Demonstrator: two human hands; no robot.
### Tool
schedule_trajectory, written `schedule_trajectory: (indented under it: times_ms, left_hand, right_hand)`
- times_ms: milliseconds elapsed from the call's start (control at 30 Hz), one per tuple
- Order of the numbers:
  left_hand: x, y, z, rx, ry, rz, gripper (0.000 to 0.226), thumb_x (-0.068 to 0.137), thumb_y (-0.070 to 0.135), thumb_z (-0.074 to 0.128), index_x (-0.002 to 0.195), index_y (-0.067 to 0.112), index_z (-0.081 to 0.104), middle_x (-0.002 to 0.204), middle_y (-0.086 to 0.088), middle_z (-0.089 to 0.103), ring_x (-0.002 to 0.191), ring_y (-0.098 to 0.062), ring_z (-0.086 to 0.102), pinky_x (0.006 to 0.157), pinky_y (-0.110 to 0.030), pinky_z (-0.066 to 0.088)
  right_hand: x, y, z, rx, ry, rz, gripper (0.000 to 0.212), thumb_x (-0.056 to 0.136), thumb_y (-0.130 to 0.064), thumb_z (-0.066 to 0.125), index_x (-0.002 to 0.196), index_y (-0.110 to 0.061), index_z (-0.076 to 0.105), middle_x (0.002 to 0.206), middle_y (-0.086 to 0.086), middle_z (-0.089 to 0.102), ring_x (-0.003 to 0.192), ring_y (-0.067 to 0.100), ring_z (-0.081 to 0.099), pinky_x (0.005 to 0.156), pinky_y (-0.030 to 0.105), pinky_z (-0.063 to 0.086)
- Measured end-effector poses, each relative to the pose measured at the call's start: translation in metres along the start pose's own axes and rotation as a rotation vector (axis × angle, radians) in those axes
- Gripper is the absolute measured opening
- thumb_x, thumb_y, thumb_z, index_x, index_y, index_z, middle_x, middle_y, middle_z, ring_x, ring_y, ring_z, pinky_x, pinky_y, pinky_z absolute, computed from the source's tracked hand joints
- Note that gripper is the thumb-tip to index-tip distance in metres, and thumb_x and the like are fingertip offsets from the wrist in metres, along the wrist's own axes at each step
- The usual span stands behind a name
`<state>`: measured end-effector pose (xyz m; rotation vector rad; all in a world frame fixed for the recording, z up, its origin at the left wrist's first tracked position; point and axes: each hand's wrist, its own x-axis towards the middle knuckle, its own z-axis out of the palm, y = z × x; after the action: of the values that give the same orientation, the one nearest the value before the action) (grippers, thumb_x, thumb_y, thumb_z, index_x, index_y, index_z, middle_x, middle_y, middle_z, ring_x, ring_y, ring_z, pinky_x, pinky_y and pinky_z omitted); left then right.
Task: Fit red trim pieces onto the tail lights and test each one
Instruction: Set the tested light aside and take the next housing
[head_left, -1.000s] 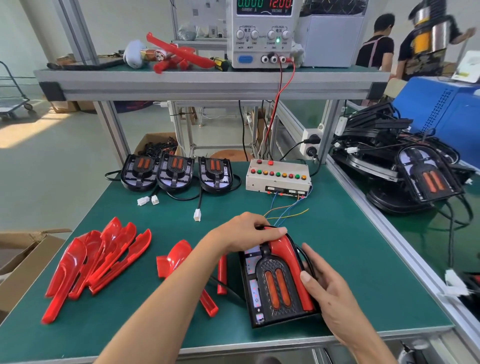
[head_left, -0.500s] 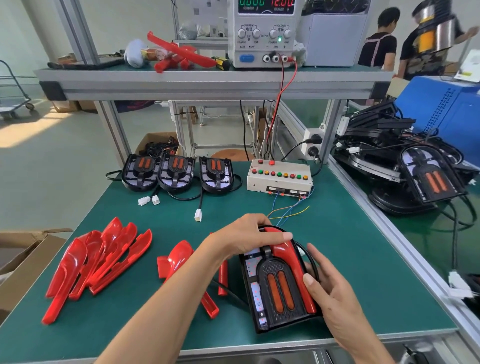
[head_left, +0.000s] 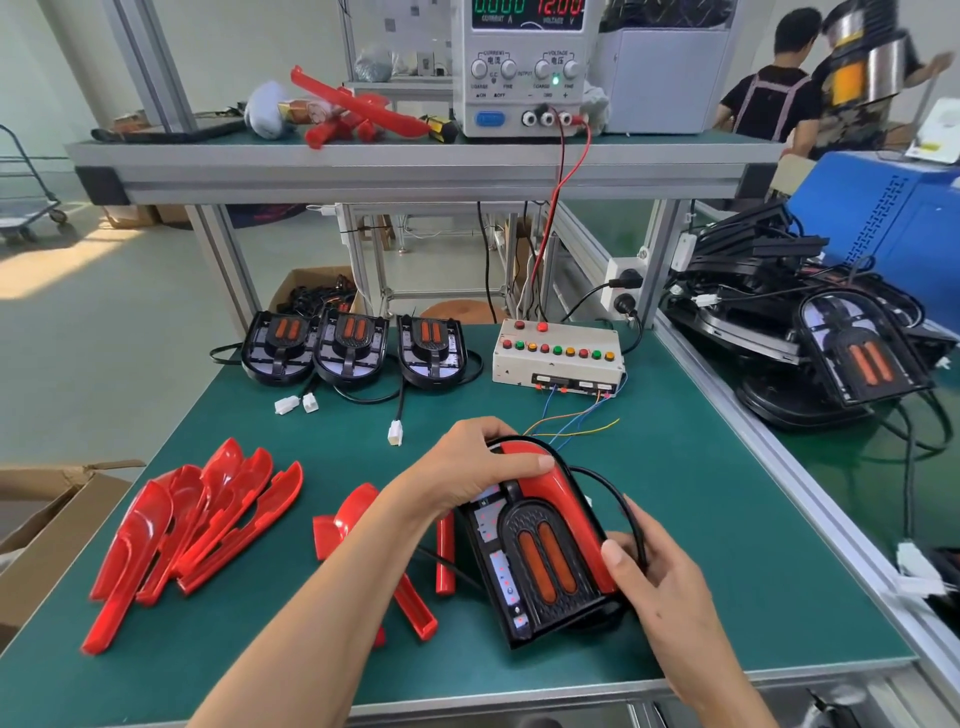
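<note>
Tail light: black housing, two orange lenses, red trim piece along its 3 o'clock edge. Loose trim pieces at 9 o'clock: glossy red. Table mat: dark green. Test box at 12 o'clock: beige; red, green and orange buttons.

You've got bare green mat right of the tail light; left, loose red trim pieces crowd it, and the tester box with its thin wires blocks ahead.

Factory assembly workshop: bench power supply, button test box, aluminium-frame workbench.
</note>
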<state>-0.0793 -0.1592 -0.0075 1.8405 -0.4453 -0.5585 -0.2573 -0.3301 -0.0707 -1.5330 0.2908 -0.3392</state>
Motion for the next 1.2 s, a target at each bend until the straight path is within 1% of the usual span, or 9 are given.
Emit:
schedule_trajectory:
  times_ms: [167,300,400,500,633,833,1000,1133,1200]
  left_hand:
    - [-0.001,-0.001,-0.007,-0.066,0.040,0.043,0.064,0.056,0.051,0.090,0.102,0.012,0.069,0.097,-0.010,0.077,0.088,-0.024,0.074,0.090,-0.046,0.060]
    - [0.001,0.001,-0.009,-0.102,0.043,0.064,0.065,0.056,0.051,0.090,0.102,0.011,0.069,0.095,-0.009,0.077,0.082,-0.019,0.073,0.088,-0.042,0.061]
    - [0.002,0.000,-0.009,-0.120,0.049,0.068,0.067,0.055,0.050,0.091,0.104,0.009,0.068,0.095,-0.009,0.077,0.084,-0.021,0.074,0.088,-0.042,0.061]
    - [0.002,-0.003,-0.010,-0.114,0.059,0.066,0.070,0.055,0.051,0.091,0.105,0.008,0.067,0.097,-0.012,0.077,0.089,-0.028,0.074,0.088,-0.044,0.061]
    - [0.001,-0.004,-0.008,-0.077,0.039,0.053,0.070,0.055,0.054,0.090,0.105,0.009,0.068,0.099,-0.013,0.076,0.087,-0.024,0.074,0.088,-0.044,0.060]
    - [-0.003,-0.003,-0.013,-0.105,-0.008,0.013,0.070,0.055,0.051,0.091,0.106,0.009,0.068,0.099,-0.012,0.076,0.083,-0.020,0.072,0.087,-0.041,0.061]
    - [-0.003,0.000,-0.017,-0.120,-0.068,-0.012,0.059,0.064,0.044,0.092,0.107,0.012,0.068,0.094,-0.007,0.077,0.083,-0.021,0.074,0.078,-0.035,0.062]
    - [-0.004,0.005,-0.018,-0.163,-0.122,-0.084,0.053,0.073,0.064,0.078,0.096,0.017,0.074,0.099,-0.008,0.078,0.086,-0.020,0.073,0.087,-0.039,0.059]
    - [-0.004,0.006,-0.018,-0.186,-0.125,-0.113,0.042,0.079,0.059,0.076,0.090,0.019,0.075,0.094,-0.009,0.077,0.081,-0.021,0.073,0.081,-0.037,0.059]
  right_hand:
    - [0.005,-0.005,0.007,-0.064,-0.036,0.048,0.031,0.079,-0.048,0.068,0.101,-0.028,0.076,0.091,0.002,0.078,0.081,0.012,0.072,0.066,0.025,0.058]
    - [0.008,-0.009,0.008,-0.102,-0.054,0.052,0.034,0.085,-0.051,0.063,0.091,-0.020,0.075,0.079,0.012,0.075,0.066,0.030,0.073,0.053,0.029,0.056]
    - [0.009,-0.010,0.006,-0.130,-0.076,0.048,0.030,0.090,-0.052,0.061,0.092,-0.026,0.075,0.080,0.012,0.074,0.066,0.032,0.072,0.056,0.030,0.056]
    - [0.010,-0.008,0.005,-0.186,-0.084,0.044,0.036,0.092,-0.061,0.064,0.089,-0.026,0.074,0.072,0.011,0.070,0.060,0.027,0.068,0.058,0.033,0.057]
    - [0.006,-0.002,0.005,-0.246,-0.065,0.007,0.043,0.081,-0.071,0.058,0.084,-0.030,0.070,0.062,0.007,0.066,0.057,0.021,0.065,0.057,0.033,0.055]
    - [0.005,0.002,0.005,-0.279,-0.069,-0.019,0.044,0.083,-0.071,0.056,0.095,-0.031,0.071,0.073,0.008,0.070,0.066,0.026,0.070,0.059,0.034,0.055]
    - [0.006,0.003,0.004,-0.261,-0.073,0.001,0.045,0.082,-0.070,0.057,0.097,-0.030,0.072,0.076,0.009,0.071,0.067,0.029,0.070,0.060,0.036,0.055]
    - [0.007,0.002,0.004,-0.254,-0.071,0.011,0.044,0.081,-0.070,0.058,0.095,-0.031,0.072,0.077,0.009,0.072,0.067,0.030,0.071,0.061,0.034,0.056]
    - [0.006,0.001,0.004,-0.249,-0.073,0.010,0.043,0.083,-0.070,0.059,0.097,-0.031,0.073,0.077,0.008,0.072,0.067,0.027,0.071,0.061,0.031,0.056]
